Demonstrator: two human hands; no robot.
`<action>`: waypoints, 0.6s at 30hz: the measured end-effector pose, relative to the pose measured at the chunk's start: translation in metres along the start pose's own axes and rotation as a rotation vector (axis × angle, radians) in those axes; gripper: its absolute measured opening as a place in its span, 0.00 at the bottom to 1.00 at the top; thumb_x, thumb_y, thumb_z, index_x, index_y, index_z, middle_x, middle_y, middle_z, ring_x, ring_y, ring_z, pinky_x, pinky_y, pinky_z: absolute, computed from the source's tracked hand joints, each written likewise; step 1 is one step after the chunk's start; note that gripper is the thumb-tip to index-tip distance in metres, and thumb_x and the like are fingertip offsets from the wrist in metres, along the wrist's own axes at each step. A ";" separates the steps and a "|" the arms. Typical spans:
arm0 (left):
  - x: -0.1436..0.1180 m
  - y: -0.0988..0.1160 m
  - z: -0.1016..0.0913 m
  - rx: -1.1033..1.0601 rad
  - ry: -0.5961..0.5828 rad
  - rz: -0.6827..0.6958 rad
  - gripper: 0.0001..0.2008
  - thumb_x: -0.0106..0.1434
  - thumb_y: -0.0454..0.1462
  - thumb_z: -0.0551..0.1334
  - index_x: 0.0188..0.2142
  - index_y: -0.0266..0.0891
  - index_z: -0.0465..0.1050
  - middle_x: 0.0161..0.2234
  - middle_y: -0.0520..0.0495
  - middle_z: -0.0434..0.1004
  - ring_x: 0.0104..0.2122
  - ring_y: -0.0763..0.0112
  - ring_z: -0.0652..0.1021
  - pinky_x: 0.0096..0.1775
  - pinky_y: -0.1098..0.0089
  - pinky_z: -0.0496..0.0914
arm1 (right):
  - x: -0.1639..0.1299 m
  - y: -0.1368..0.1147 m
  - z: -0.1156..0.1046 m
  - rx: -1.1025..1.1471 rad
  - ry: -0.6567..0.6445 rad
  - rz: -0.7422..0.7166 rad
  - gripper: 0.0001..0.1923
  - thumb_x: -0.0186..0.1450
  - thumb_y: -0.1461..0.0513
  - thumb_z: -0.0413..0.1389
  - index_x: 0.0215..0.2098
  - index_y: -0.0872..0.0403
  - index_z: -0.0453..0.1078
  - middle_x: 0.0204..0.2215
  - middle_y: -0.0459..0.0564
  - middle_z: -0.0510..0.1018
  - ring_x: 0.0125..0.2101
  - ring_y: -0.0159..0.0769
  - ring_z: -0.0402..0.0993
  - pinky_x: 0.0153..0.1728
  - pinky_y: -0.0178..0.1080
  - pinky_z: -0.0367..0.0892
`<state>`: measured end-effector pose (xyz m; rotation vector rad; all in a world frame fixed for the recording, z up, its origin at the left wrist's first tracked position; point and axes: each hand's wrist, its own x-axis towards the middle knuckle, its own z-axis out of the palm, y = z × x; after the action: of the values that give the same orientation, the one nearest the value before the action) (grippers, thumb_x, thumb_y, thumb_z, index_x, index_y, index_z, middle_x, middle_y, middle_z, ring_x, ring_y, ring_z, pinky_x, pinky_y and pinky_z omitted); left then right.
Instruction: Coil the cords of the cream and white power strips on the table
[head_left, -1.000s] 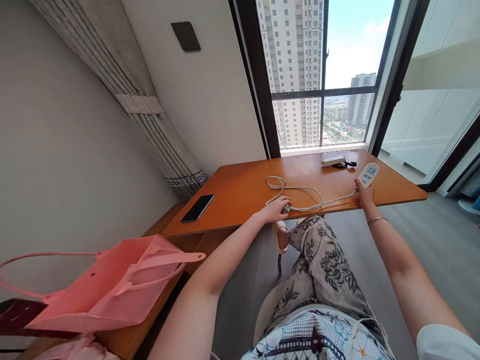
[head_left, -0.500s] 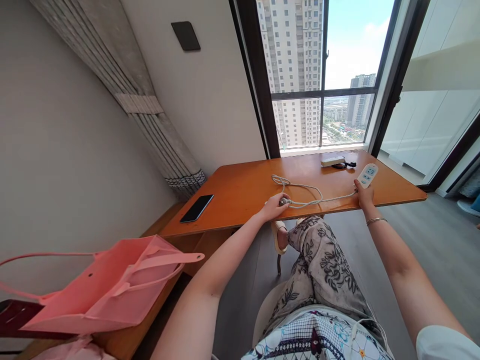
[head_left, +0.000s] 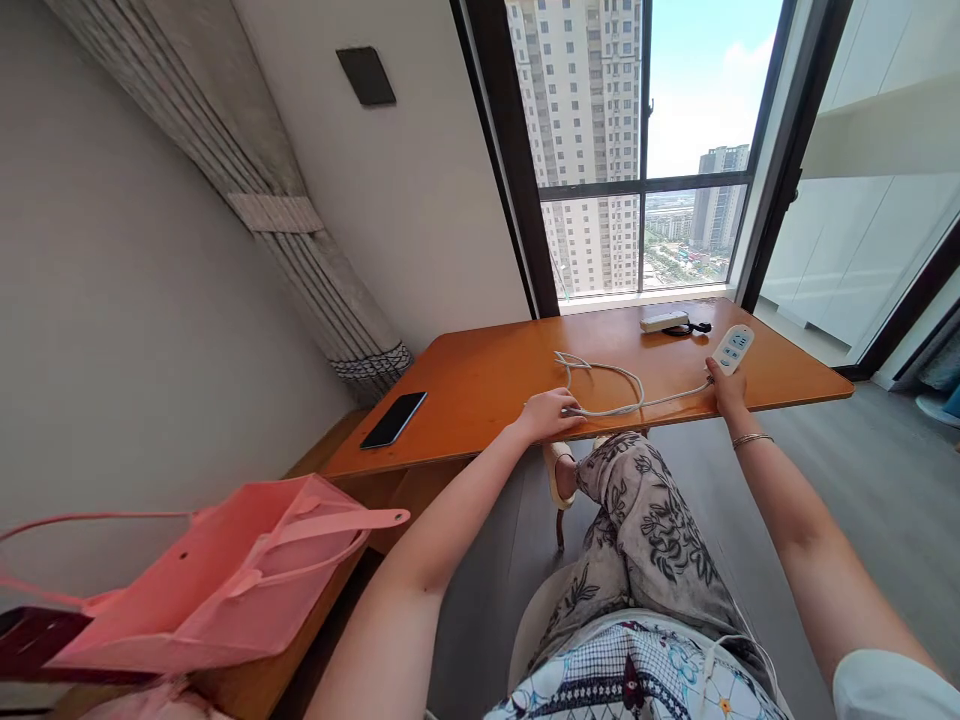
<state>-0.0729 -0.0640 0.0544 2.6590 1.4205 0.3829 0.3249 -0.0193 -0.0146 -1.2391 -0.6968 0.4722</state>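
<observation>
My right hand (head_left: 727,388) is closed around the lower end of a small white power strip (head_left: 733,348), held tilted up over the table's front edge with its sockets facing me. The white cord (head_left: 611,411) runs from the strip leftward across the wooden table (head_left: 487,390) and lies in loose loops in front of the window. At the cord's other end, my left hand (head_left: 551,413) rests near the front edge, back of the hand up, fingers curled over the cord. The plug is hidden under those fingers.
A second white power strip (head_left: 664,321) with a black plug (head_left: 702,328) lies at the table's back right. A dark phone (head_left: 394,418) lies on the left side. A pink bag (head_left: 225,580) stands lower left, on a wooden surface. My legs (head_left: 637,520) are below the table edge.
My left hand has turned over, palm down, and now covers the plug that showed at its fingertips. The far left loop of cord has shifted slightly right. The right hand has hardly moved.
</observation>
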 end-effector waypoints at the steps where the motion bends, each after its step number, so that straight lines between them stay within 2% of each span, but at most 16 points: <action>1: 0.001 0.000 -0.003 0.007 0.004 -0.030 0.16 0.64 0.51 0.61 0.39 0.44 0.80 0.43 0.47 0.80 0.43 0.63 0.78 0.42 0.68 0.69 | 0.000 0.001 0.000 -0.007 0.000 -0.001 0.22 0.48 0.51 0.69 0.34 0.55 0.72 0.28 0.48 0.81 0.25 0.37 0.77 0.24 0.37 0.72; 4: 0.006 -0.001 -0.009 -0.016 0.101 -0.133 0.18 0.68 0.50 0.56 0.38 0.43 0.80 0.39 0.46 0.80 0.41 0.63 0.78 0.39 0.67 0.68 | 0.002 0.003 -0.001 -0.050 -0.002 -0.012 0.23 0.49 0.49 0.68 0.34 0.55 0.72 0.30 0.50 0.81 0.29 0.40 0.79 0.27 0.38 0.73; 6: 0.010 -0.001 -0.009 -0.025 0.182 -0.178 0.18 0.69 0.49 0.56 0.40 0.43 0.80 0.40 0.45 0.80 0.42 0.61 0.77 0.41 0.66 0.68 | 0.003 0.003 -0.002 -0.092 -0.004 -0.031 0.23 0.49 0.48 0.68 0.34 0.55 0.73 0.32 0.51 0.82 0.33 0.43 0.80 0.31 0.40 0.74; 12: 0.021 0.013 0.008 0.110 0.339 -0.217 0.12 0.64 0.42 0.64 0.44 0.42 0.81 0.49 0.39 0.75 0.52 0.52 0.72 0.53 0.56 0.64 | 0.002 0.001 -0.002 -0.110 0.036 -0.012 0.23 0.48 0.50 0.68 0.36 0.55 0.73 0.35 0.52 0.83 0.37 0.44 0.80 0.37 0.42 0.74; 14: 0.022 0.020 0.016 0.140 0.328 -0.195 0.12 0.64 0.39 0.63 0.47 0.42 0.79 0.47 0.39 0.75 0.51 0.52 0.72 0.54 0.55 0.64 | 0.001 0.000 -0.003 -0.121 0.036 -0.010 0.24 0.47 0.50 0.69 0.36 0.55 0.73 0.35 0.52 0.83 0.37 0.45 0.80 0.38 0.43 0.74; 18: 0.019 0.026 0.025 0.163 0.187 -0.022 0.12 0.68 0.39 0.57 0.44 0.42 0.78 0.42 0.41 0.79 0.48 0.55 0.74 0.56 0.54 0.61 | 0.000 -0.002 -0.003 -0.127 0.022 -0.023 0.23 0.48 0.51 0.69 0.35 0.55 0.73 0.35 0.52 0.83 0.37 0.45 0.79 0.37 0.42 0.74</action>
<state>-0.0355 -0.0618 0.0391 2.7961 1.5966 0.5496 0.3268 -0.0222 -0.0137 -1.3521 -0.7305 0.3993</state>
